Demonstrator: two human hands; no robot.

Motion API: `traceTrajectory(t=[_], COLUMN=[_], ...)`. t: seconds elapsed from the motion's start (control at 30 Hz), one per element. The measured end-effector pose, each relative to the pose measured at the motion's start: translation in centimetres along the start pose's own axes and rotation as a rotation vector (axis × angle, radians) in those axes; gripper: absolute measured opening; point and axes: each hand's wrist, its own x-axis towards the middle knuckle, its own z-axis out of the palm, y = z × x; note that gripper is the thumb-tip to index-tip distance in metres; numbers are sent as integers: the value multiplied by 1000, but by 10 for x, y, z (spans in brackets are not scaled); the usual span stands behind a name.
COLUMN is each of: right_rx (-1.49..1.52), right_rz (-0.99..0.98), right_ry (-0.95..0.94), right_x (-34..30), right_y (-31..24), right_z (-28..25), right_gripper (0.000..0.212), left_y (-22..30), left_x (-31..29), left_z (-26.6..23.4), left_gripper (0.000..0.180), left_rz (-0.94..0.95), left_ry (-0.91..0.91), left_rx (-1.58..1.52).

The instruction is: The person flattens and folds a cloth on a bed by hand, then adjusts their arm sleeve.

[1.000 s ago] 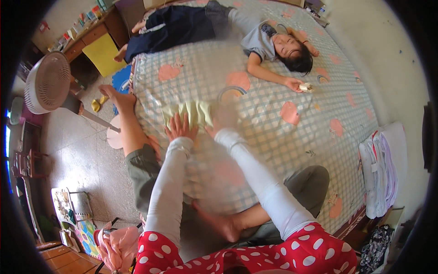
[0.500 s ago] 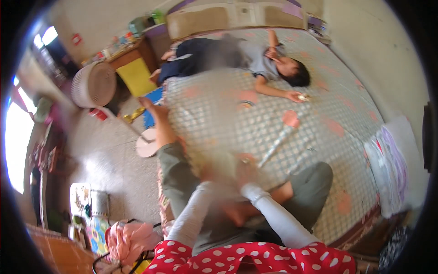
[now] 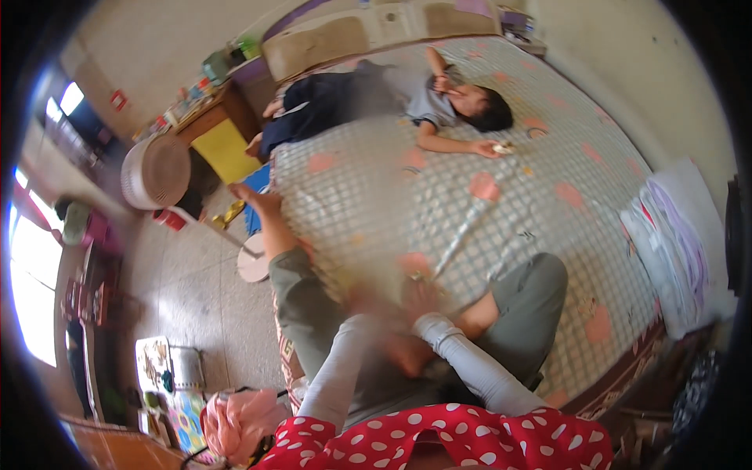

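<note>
My left hand [image 3: 363, 299] and my right hand [image 3: 421, 298] are close together in front of my lap, above the bed [image 3: 462, 215]. A hazy patch in the picture smears both hands, so their fingers cannot be made out. Something pale yellowish [image 3: 354, 274] shows faintly by the left hand, its kind unclear. At the right hand's fingertips is a small light spot too blurred to name. Grey-white sleeves cover both forearms. My legs in grey-green trousers [image 3: 521, 309] frame the hands, one bent at the right, one bare foot stretched out at the left.
Across the far bed a person [image 3: 450, 102] lies on their side, holding a small pale object [image 3: 503, 147]. A pink pedestal fan [image 3: 157, 171] stands left of the bed, near a cluttered wooden desk [image 3: 235, 110]. Folded bedding [image 3: 674, 251] lies at the right edge; a pink cloth bundle [image 3: 241, 423] sits lower left.
The view has shifted a little, so the bed and lying person appear higher and further left. My hands stay close together before my lap; any finger movement is lost in blur.
</note>
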Motion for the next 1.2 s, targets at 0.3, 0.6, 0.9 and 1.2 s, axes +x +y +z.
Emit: traceTrajectory(t=[0.3,0.6,0.9,1.2], right_rx=[49,325,597,451], right_rz=[-5,-22,138,-18], right_ry=[248,343,330,214], right_x=[2,15,17,81], right_y=[-1,0,-9,-2], right_z=[-11,-6,-35,-81], right_gripper=[38,14,14,30], left_y=[10,9,16,13], left_x=[-1,12,11,34], left_z=[-44,-38,-71,-119], left_gripper=[57,44,47,40], left_rz=[-120,-118,-108,-74], left_ry=[-197,-80,-23,398], left_rx=[-208,-568,-685,-534])
